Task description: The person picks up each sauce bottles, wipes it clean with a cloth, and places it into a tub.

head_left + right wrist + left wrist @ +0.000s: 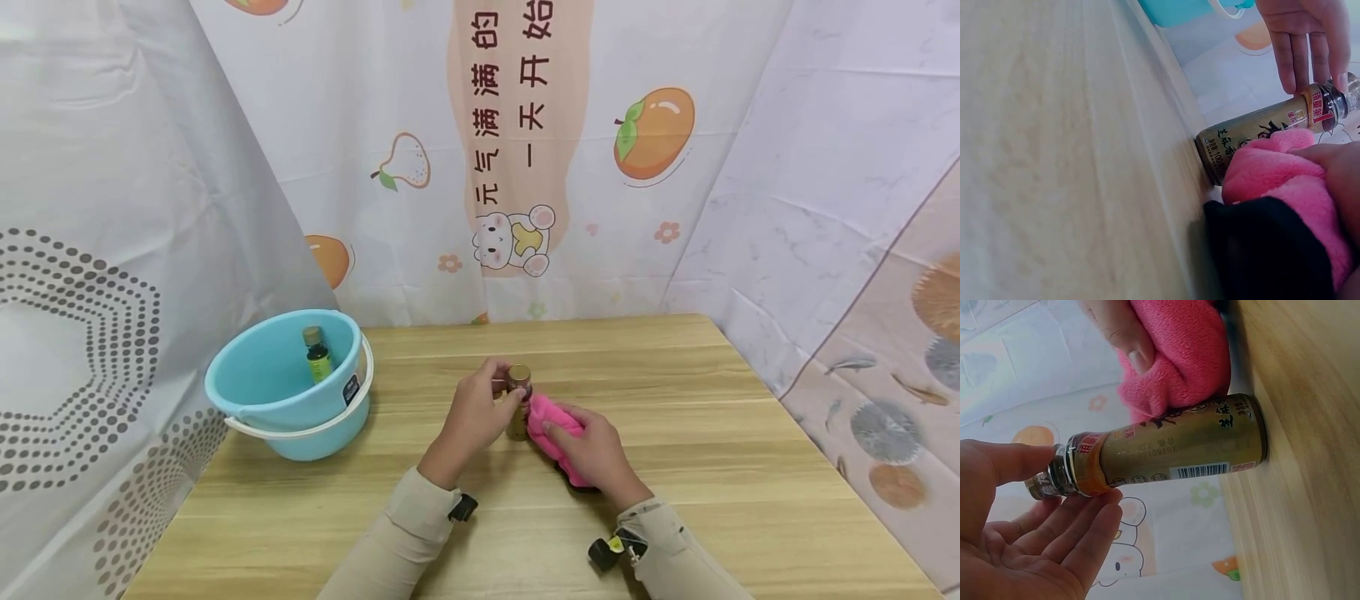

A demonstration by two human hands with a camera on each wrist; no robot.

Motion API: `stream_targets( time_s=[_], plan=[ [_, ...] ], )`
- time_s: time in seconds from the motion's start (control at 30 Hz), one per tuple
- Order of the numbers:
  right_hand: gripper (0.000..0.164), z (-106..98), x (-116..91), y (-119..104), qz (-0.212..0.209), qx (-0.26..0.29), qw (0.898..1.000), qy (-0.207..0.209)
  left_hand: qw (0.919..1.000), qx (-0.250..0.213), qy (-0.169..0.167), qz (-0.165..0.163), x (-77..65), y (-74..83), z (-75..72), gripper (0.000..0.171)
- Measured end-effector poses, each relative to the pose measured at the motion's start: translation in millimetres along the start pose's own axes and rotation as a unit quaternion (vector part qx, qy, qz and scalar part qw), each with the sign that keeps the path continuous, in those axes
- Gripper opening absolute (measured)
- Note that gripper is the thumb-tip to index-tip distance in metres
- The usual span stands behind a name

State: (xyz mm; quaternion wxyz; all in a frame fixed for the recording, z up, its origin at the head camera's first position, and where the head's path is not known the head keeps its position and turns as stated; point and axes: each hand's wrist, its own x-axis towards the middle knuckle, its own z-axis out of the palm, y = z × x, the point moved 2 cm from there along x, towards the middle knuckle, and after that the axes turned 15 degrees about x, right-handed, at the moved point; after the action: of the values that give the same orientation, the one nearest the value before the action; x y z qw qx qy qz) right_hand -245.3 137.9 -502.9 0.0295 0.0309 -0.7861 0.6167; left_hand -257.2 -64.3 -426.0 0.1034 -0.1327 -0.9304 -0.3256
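Observation:
A small sesame oil bottle (pixel 519 377) with a gold label and a gold cap stands upright on the wooden table. My left hand (pixel 477 410) pinches its neck between thumb and fingers. From the right, my right hand (pixel 598 454) grips a fluffy pink cloth (pixel 553 429) and presses it against the bottle's side. In the left wrist view, the cloth covers part of the label (pixel 1172 450), while the barcode faces the camera. A black piece (pixel 1269 250) shows along the cloth's underside in the right wrist view.
On the left of the table stands a light blue bucket (pixel 285 417) with a white handle. Inside it leans another small bottle (pixel 318 354) with a yellow-green label. Printed curtains (pixel 360 100) hang behind the table and along both sides.

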Motion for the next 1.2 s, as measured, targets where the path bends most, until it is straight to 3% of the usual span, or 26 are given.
stream_targets(
  time_s=[0.33, 0.7, 0.9, 1.2],
  plan=[
    [0.041, 0.4, -2.3, -4.2, -0.011, -0.047, 0.999, -0.001, 0.9996, -0.001, 0.012, 0.024, 0.4, -1.8, 1.7, 0.034],
    [0.045, -0.5, -2.4, -5.3, -0.007, -0.015, 1.000, 0.018, 0.9968, 0.057, 0.043, 0.036, 0.3, 0.2, 0.1, 0.040],
    [0.045, -2.9, -4.1, -8.6, -0.023, 0.041, 0.998, 0.030, 0.9966, 0.063, 0.039, 0.037, 0.5, 0.8, 0.6, 0.040],
    [0.047, -3.0, -4.7, -11.4, -0.013, 0.149, 0.988, 0.029, 0.9979, 0.047, 0.029, 0.036, -0.3, 1.9, 0.5, 0.041]
  ],
)
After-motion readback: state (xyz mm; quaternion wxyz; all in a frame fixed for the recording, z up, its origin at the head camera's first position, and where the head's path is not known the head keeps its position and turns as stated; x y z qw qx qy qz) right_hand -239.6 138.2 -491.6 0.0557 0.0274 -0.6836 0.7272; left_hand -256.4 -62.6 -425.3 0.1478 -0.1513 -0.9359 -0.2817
